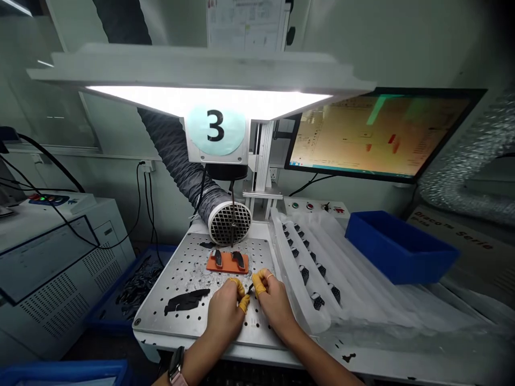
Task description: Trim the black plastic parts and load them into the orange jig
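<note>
Fingers [259, 285] in yellow cots [243, 304] over perforated steel plate [181, 316]

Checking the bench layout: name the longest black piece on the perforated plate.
The long black strip lying directly on the plate, beside the left hand; the two shorter black parts sit on the orange block instead.

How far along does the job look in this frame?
Looks done: two black parts sit in the orange fixture on the perforated metal plate. In hand: the right hand pinches a small dark piece, with the left hand right beside it. Left: rows of black parts lie on the white plastic sheet; whether those are finished cannot be told.
</note>
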Motion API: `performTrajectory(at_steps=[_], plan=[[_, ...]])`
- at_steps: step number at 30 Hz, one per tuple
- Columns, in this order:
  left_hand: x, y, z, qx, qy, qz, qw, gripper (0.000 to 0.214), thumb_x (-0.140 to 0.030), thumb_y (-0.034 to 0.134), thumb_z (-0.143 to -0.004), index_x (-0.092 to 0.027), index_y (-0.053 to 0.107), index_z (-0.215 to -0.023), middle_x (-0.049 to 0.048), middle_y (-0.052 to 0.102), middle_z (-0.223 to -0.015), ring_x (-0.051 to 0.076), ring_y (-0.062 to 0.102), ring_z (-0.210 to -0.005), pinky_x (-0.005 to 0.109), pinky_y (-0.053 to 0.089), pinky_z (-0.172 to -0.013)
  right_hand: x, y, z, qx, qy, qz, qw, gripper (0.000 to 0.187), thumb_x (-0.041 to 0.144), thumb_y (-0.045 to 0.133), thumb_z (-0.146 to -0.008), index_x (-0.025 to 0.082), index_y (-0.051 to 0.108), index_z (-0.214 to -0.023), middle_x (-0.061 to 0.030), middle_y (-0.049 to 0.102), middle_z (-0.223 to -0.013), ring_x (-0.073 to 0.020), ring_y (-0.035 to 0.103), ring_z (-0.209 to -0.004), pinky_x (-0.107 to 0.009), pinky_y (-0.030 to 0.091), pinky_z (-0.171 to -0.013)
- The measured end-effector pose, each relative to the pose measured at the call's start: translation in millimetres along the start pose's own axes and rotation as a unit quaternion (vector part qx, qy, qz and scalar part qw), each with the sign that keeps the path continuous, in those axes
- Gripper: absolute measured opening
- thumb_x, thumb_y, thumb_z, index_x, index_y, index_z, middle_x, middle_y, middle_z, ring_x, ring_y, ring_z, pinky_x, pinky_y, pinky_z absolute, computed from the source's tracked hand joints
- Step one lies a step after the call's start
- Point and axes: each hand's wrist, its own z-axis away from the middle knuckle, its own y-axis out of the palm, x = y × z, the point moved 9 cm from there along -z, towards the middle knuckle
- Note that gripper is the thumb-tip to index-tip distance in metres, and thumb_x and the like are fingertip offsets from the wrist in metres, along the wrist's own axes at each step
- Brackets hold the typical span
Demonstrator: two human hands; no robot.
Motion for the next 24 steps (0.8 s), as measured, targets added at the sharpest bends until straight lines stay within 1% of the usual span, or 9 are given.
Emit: performTrajectory(at_steps=[2,4,7,10,12,16,19,22,24], plan=[[5,-1.9,0,-0.014,-0.012,0.087,0.996,0.009,-0.021,0.053,-0.078,-0.02,0.048,-0.071,0.0011,0.057,-0.07,0.017,0.052,-0.063,0.027,0.035,-0.059,-4,1,0,0.003,0.007,-0.05,0.999,0.018,0.027,0.047,-0.085,0.021,0.042,-0.069,0.0024,0.048,-0.062,-0.0152,0.044,-0.057,-0.024,0.032,-0.052],[13,-2.0,0,-0.025,-0.03,0.205,0.978,0.012,-0.029,0.055,-0.08,-0.02,0.049,-0.074,-0.0008,0.055,-0.067,0.015,0.05,-0.059,0.025,0.036,-0.056,-8,1,0,0.002,0.019,-0.099,0.995,0.018,0.027,0.048,-0.085,0.021,0.044,-0.069,0.0031,0.046,-0.062,-0.0137,0.042,-0.055,-0.023,0.032,-0.051],[24,0.8,-3,-0.04,-0.059,0.38,0.922,0.019,-0.036,0.059,-0.079,-0.019,0.049,-0.08,-0.0031,0.054,-0.068,0.01,0.047,-0.053,0.021,0.035,-0.05,-6,5,3,0.027,0.029,-0.173,0.984,0.018,0.031,0.049,-0.087,0.019,0.049,-0.074,0.0028,0.048,-0.061,-0.013,0.043,-0.056,-0.023,0.034,-0.051],[27,7.7,-6,-0.027,-0.08,0.475,0.876,0.026,-0.039,0.064,-0.076,-0.019,0.048,-0.081,-0.0059,0.051,-0.064,0.005,0.038,-0.042,0.018,0.027,-0.04,3,12,5,0.077,0.028,-0.215,0.973,0.019,0.036,0.053,-0.086,0.018,0.054,-0.079,0.0014,0.053,-0.063,-0.0133,0.047,-0.057,-0.023,0.036,-0.051],[24,12.0,-6,-0.005,-0.084,0.494,0.866,0.028,-0.04,0.066,-0.073,-0.019,0.048,-0.079,-0.0075,0.049,-0.06,0.003,0.033,-0.037,0.017,0.023,-0.036,8,13,5,0.087,0.025,-0.233,0.968,0.021,0.038,0.057,-0.083,0.017,0.055,-0.077,0.0012,0.054,-0.063,-0.0131,0.048,-0.056,-0.023,0.036,-0.051],[18,13.0,-5,0.013,-0.09,0.493,0.865,0.028,-0.038,0.068,-0.07,-0.019,0.048,-0.076,-0.0088,0.048,-0.056,0.003,0.032,-0.035,0.015,0.023,-0.035,8,13,5,0.075,0.029,-0.246,0.966,0.023,0.038,0.06,-0.081,0.017,0.054,-0.072,0.0018,0.053,-0.061,-0.0126,0.048,-0.054,-0.023,0.037,-0.051],[16,12.0,-5,0.014,-0.089,0.488,0.868,0.027,-0.038,0.067,-0.07,-0.018,0.049,-0.077,-0.008,0.049,-0.058,0.003,0.032,-0.037,0.015,0.023,-0.036,1,15,6,0.068,0.054,-0.245,0.966,0.024,0.038,0.06,-0.081,0.017,0.054,-0.07,0.0024,0.053,-0.056,-0.012,0.046,-0.05,-0.023,0.035,-0.048],[15,13.8,-6,0.026,-0.069,0.476,0.876,0.026,-0.039,0.066,-0.073,-0.018,0.051,-0.079,-0.0061,0.051,-0.064,0.003,0.035,-0.04,0.016,0.024,-0.038,-6,20,6,0.071,0.08,-0.281,0.954,0.026,0.04,0.059,-0.081,0.018,0.052,-0.067,0.0033,0.051,-0.051,-0.0114,0.044,-0.047,-0.022,0.032,-0.046],[13,15.4,-7,0.038,-0.052,0.462,0.885,0.024,-0.038,0.065,-0.075,-0.017,0.053,-0.075,-0.0053,0.052,-0.064,0.004,0.036,-0.043,0.017,0.027,-0.04,-9,22,6,0.072,0.091,-0.305,0.945,0.027,0.04,0.059,-0.08,0.018,0.051,-0.066,0.0035,0.05,-0.05,-0.0109,0.042,-0.046,-0.022,0.031,-0.046]])
